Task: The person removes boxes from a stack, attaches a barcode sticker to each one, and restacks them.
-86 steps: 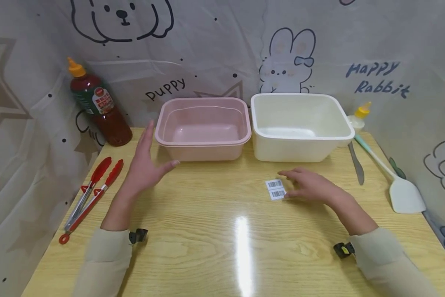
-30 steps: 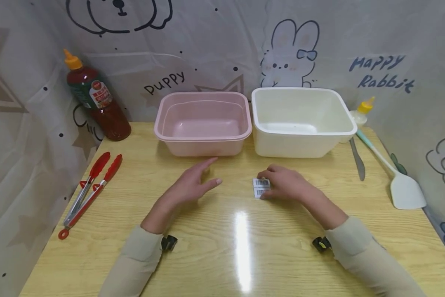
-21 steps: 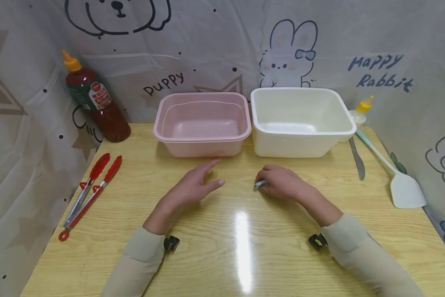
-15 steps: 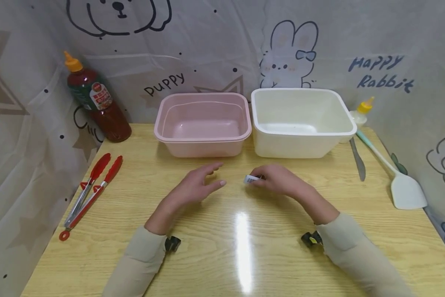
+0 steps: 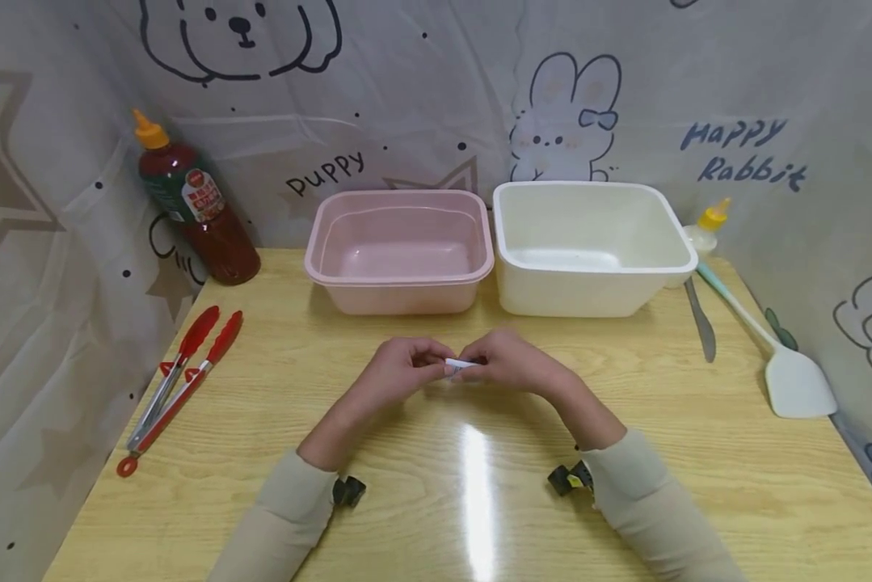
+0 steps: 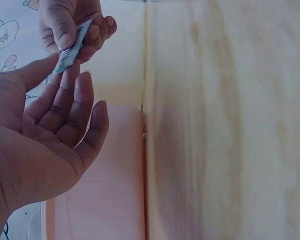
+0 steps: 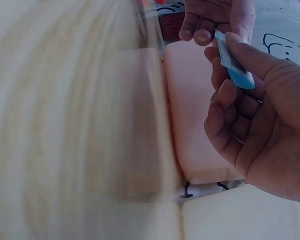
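While the right hand (image 5: 516, 364) held the barcoded packet (image 5: 462, 365) alone half a second ago, the left hand (image 5: 395, 370) now meets it just below the frame's centre, so the hold looks shared. Each pinches an end between thumb and fingers, both hands turned inward towards each other.

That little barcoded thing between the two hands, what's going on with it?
A person's right hand pinches a small barcoded packet, and the left hand seems to pinch its other end. They hold it over the table, in front of the pink bin. The white bin stands alongside, and red-tipped tongs lie untouched on the left.
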The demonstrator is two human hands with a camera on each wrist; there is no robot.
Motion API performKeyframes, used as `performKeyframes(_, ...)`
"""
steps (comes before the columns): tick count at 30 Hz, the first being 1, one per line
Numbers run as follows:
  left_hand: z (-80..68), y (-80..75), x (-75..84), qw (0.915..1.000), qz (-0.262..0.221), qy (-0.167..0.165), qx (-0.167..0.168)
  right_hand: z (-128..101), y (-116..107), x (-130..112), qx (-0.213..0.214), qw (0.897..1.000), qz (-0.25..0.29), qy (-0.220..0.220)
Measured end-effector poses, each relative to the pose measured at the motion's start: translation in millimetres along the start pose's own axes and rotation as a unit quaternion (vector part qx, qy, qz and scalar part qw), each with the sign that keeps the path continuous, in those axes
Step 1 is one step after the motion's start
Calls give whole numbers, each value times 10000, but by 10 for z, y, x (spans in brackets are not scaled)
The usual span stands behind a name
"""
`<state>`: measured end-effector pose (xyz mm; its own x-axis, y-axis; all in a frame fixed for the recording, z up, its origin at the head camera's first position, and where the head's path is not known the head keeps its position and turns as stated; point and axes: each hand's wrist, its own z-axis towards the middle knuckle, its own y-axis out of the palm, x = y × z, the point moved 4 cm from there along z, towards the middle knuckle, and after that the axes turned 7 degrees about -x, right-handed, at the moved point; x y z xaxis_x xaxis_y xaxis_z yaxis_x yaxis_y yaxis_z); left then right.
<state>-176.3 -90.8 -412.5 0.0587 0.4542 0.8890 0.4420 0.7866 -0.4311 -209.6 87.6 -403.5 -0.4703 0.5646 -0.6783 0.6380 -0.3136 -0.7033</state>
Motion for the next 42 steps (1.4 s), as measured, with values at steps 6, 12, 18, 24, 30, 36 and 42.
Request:
performKeyframes(6, -5, -5, -32, 9990, -42, -349, 284, 4, 59, 54, 341, 9986, 328, 228)
performKeyframes(12, 17, -57, -60, 9956, -32, -628, 699, -12, 32, 98, 1021, 9907, 855, 287)
performKeyframes(18, 28, -70, -68, 9957, 145, -560, 726, -1, 27, 120, 1468, 9850, 870, 243)
performKeyframes(24, 6, -75, -87, 9953, 348, -527, 735, 8, 38, 117, 1691, 9818, 846, 200)
performKeyframes(30, 17, -68, -105, 9954, 197, -685, 633, -4, 36, 130, 1752, 9803, 875, 256)
performKeyframes(36, 24, -38, -121, 9968, 308, -641, 364, -51, -21, 155, 1936, 9738, 1111, 440)
performKeyframes(42, 39, -23, -150, 9957, 614, -690, 79, -160, -189, 251, 2488, 9527, 1626, 633)
